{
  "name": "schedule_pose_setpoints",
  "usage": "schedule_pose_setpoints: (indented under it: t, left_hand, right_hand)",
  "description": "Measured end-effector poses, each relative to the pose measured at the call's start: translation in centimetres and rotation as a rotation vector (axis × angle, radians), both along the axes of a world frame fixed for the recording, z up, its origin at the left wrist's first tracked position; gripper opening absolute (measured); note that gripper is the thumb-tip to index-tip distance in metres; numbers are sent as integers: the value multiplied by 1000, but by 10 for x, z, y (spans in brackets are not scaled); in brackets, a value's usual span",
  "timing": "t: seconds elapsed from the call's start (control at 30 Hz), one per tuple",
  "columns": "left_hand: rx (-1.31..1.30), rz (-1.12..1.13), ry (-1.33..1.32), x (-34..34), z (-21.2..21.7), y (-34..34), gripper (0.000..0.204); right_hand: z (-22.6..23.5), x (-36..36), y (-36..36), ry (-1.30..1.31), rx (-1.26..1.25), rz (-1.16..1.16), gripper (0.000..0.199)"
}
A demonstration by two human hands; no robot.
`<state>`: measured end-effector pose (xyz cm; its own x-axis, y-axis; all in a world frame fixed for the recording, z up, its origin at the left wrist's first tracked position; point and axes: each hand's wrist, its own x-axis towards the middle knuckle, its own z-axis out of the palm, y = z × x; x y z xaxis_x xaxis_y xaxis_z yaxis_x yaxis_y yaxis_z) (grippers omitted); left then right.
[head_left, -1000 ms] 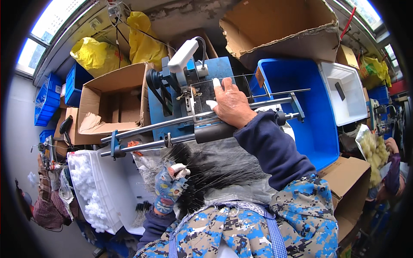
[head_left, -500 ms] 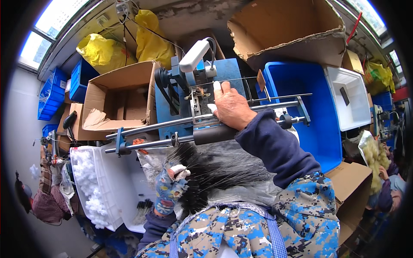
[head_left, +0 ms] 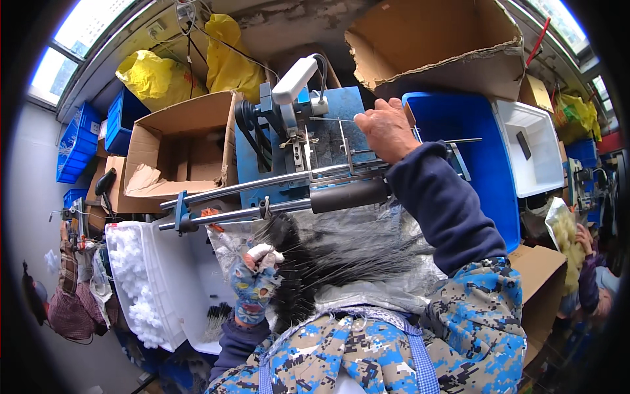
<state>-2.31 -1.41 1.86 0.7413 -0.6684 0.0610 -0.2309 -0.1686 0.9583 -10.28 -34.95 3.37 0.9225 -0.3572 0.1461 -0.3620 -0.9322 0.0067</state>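
My right hand (head_left: 387, 130), bare, is over the right part of a blue bench machine (head_left: 341, 105). Its fingers are curled, and a thin metal rod (head_left: 333, 119) runs up to their tips; whatever they grip is hidden. Below that hand, two chrome bars (head_left: 241, 211) cross the machine's front, the lower one carrying a black foam sleeve (head_left: 349, 196). My left hand (head_left: 258, 282), in a patterned covering with white-wrapped fingertips, is closed low over my lap. Beside it lies a heap of black-bristled wire pieces (head_left: 315, 253) on pale plastic sheeting; what its fingers hold cannot be made out.
An open cardboard box (head_left: 141, 157) stands left of the machine, a blue bin (head_left: 489, 217) right of it. A white bin (head_left: 174, 295) with white tufts sits lower left. A larger carton (head_left: 433, 75) is at the back. People are partly visible at both sides.
My right hand has moved right from the machine's middle, its fingers now curled. The foam sleeve has shifted slightly right and away. My left hand stays low, shifted slightly left.
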Motion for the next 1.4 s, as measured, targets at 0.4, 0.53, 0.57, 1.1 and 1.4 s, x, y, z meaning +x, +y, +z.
schedule_pose_setpoints:
  t: [0.4, 0.53, 0.57, 1.1, 1.4]
  left_hand:
    - [-177, -117, 385, -15, 6, -29, 38]
    - [64, -305, -456, 2, -3, -20, 33]
    - [203, -277, -396, 6, 2, -20, 25]
    - [153, -244, -535, 26, -21, -9, 24]
    - [90, -289, -514, 14, 4, -21, 22]
  right_hand:
    - [38, -26, 152, -698, 1391, 478, 21]
    - [73, -37, 124, -894, 1964, 339, 21]
    - [87, -42, 106, -868, 1805, 204, 15]
    - [-30, 63, 33, -111, 85, -56, 13]
    - [-29, 65, 32, -63, 95, -24, 13]
